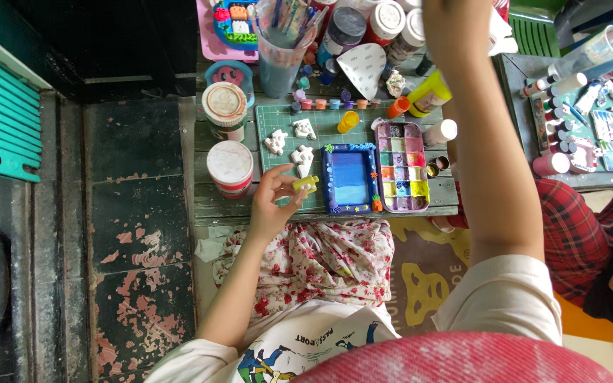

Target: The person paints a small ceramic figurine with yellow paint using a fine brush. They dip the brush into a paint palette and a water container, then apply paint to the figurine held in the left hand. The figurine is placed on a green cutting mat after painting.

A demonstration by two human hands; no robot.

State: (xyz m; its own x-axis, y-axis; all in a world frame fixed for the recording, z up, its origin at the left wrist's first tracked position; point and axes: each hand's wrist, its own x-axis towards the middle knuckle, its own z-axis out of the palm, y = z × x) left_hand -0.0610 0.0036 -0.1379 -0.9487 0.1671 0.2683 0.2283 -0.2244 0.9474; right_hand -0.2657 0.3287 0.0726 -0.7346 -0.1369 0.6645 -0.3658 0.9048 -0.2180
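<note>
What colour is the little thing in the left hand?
Yellow-green. The small figure pinched in the left hand shows best in the head view.

Person, seen from above. Top: white short-sleeved T-shirt (299, 340) with a colourful cartoon print on the chest in blue, green and yellow; sleeves end above the elbow, the right sleeve (491, 294) cream-white and loose. Lower body: cloth with a small red-and-pink flower pattern on white (321, 259) over the lap. Both forearms bare. Left hand (272, 202) without rings, watch or bracelet.

The frame (350, 179) lies on the mat (321, 135), palette (401, 167) at its right.
</note>
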